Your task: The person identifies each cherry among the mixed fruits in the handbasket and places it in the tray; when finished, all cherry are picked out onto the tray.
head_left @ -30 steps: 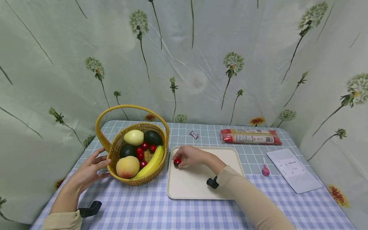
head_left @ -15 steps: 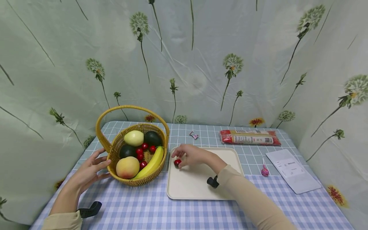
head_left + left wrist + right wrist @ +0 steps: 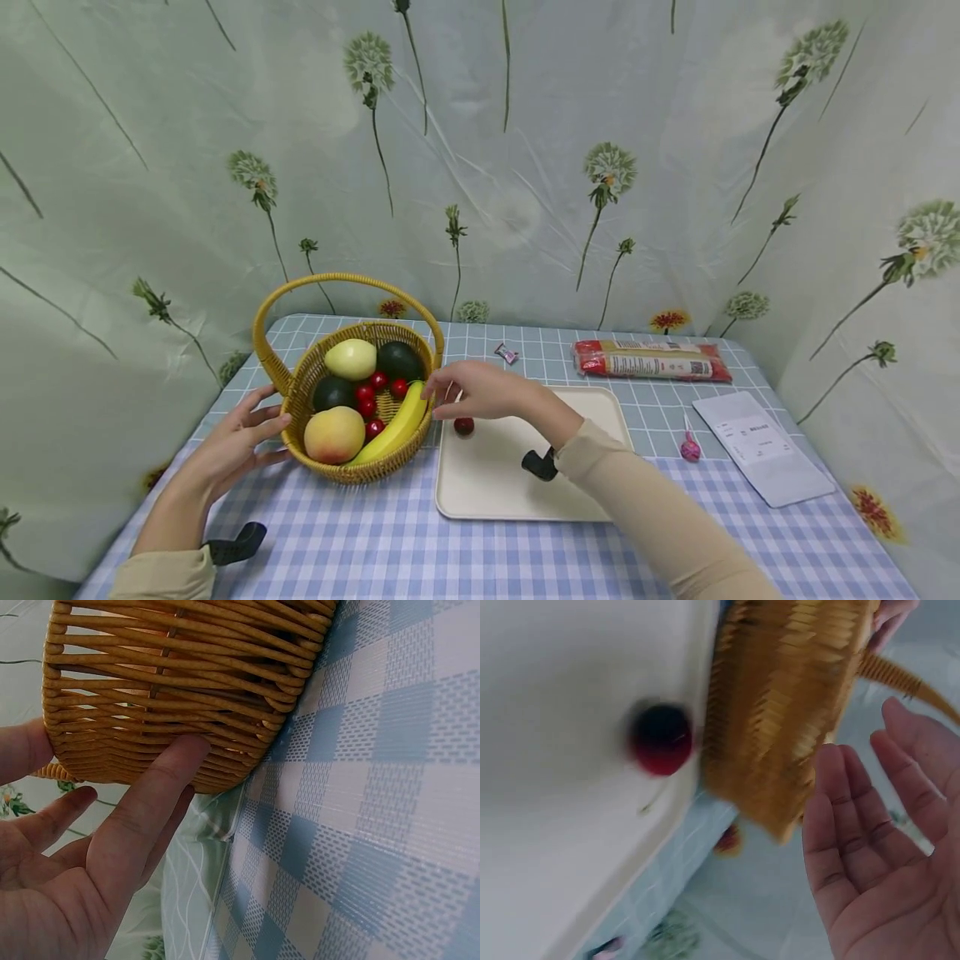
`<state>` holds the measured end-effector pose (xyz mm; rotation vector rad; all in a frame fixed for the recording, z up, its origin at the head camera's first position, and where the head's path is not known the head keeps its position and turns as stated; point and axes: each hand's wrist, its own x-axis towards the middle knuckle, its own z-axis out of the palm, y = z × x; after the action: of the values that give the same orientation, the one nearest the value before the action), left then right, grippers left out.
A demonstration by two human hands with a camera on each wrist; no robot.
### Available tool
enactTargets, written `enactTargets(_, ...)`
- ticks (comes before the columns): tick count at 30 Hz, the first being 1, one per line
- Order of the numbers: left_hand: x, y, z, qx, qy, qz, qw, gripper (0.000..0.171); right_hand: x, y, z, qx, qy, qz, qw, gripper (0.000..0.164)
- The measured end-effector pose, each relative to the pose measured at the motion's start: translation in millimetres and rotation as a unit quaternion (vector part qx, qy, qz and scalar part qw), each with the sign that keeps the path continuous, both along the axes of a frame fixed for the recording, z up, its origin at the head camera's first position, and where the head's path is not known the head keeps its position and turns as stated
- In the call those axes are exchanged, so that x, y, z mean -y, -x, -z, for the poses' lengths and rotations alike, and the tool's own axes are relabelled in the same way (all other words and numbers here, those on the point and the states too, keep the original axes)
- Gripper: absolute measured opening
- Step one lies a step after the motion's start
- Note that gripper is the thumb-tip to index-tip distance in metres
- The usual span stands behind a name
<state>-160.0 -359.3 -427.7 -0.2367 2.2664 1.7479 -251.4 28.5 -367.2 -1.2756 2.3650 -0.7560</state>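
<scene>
A dark red cherry point(image 3: 464, 426) lies on the cream tray point(image 3: 525, 500) near its left side; its thin stem shows in the right wrist view. Above that side, next to the basket's right rim, my right hand point(image 3: 483, 390) hovers with relaxed fingers and an empty palm. My left hand point(image 3: 234, 442) touches the left side of the wicker basket point(image 3: 360, 475), its fingers extended against the weave point(image 3: 187, 697). Inside the basket are a banana point(image 3: 401, 429), a peach point(image 3: 334, 435), a pale yellow fruit point(image 3: 350, 360), two dark green fruits point(image 3: 399, 362) and several red cherries point(image 3: 366, 393).
Behind the tray lies a small wrapped candy point(image 3: 507, 353). A red and clear packet point(image 3: 652, 360) is at the back right. Nearer stand a pink lollipop point(image 3: 690, 448) and a white labelled pouch point(image 3: 762, 448). The basket's tall handle point(image 3: 345, 277) arches above the fruit.
My right hand has let go of the cherry, which stays on the tray, and has moved up and left toward the basket rim. The left hand keeps its place on the basket.
</scene>
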Motion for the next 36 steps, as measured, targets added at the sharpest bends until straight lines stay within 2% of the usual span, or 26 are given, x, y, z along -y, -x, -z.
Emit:
enactTargets(6, 0.0, -0.6, 0.0, -0.002, 0.002, 0.004, 1.0, 0.087, 34.6, -11.3, -16.6, -0.017, -0.029, 0.021, 0.999, 0.031)
enactTargets(15, 0.7, -1.6, 0.6, -0.004, -0.006, 0.005, 1.0, 0.085, 90.2, -1.9, -21.9, -0.047, -0.107, 0.066, 0.991, 0.045)
enactTargets(18, 0.4, -2.5, 1.0, -0.006, -0.008, 0.006, 0.9999, 0.085, 102.5, 3.1, -22.7, -0.033, -0.13, 0.077, 0.988, 0.047)
enactTargets(21, 0.7, -2.8, 1.0, -0.01, -0.009, 0.009, 0.9999, 0.086, 110.8, 8.6, -24.0, -0.002, -0.148, 0.091, 0.985, 0.042)
enactTargets(23, 0.7, -2.5, 0.9, -0.01, -0.011, 0.01, 0.9998, 0.086, 115.4, 13.3, -24.0, 0.022, -0.164, 0.105, 0.981, 0.037)
enactTargets(27, 1.1, -1.5, 1.1, -0.01, -0.008, 0.01, 0.9999, 0.087, 123.5, 22.2, -21.4, 0.062, -0.203, 0.148, 0.966, 0.04)
enactTargets(30, 1.2, -1.8, 1.6, -0.009, -0.006, 0.009, 0.9999, 0.087, 128.5, 26.5, -20.0, 0.072, -0.228, 0.174, 0.955, 0.038)
enactTargets(36, 0.5, -2.0, 1.7, -0.01, -0.007, 0.007, 0.9999, 0.086, 136.0, 29.5, -19.8, 0.07, -0.258, 0.196, 0.943, 0.037)
